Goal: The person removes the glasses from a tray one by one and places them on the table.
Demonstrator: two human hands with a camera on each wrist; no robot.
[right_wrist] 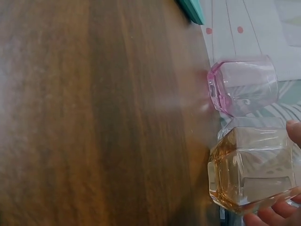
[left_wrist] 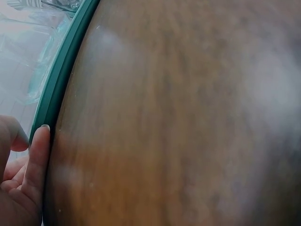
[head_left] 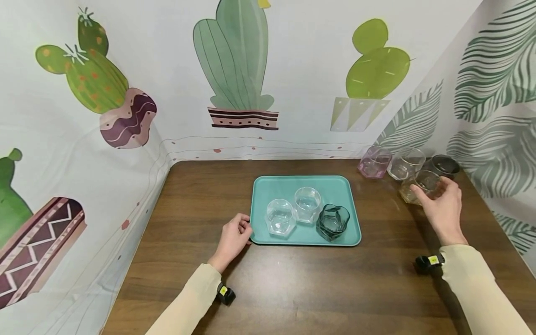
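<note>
My left hand is at the near left corner of a teal tray, its curled fingers and thumb pinching the rim, as the left wrist view shows. On the tray stand two clear glasses and a dark grey-green glass. Over at the right, my right hand grips an amber-tinted glass around its side, thumb on one side and fingers on the other. The amber glass is upright, with its base close to the table.
Behind the amber glass, near the table's back right corner, stand a pink glass, another clear glass and a dark glass. A cloth printed with cacti and leaves borders the brown wooden table.
</note>
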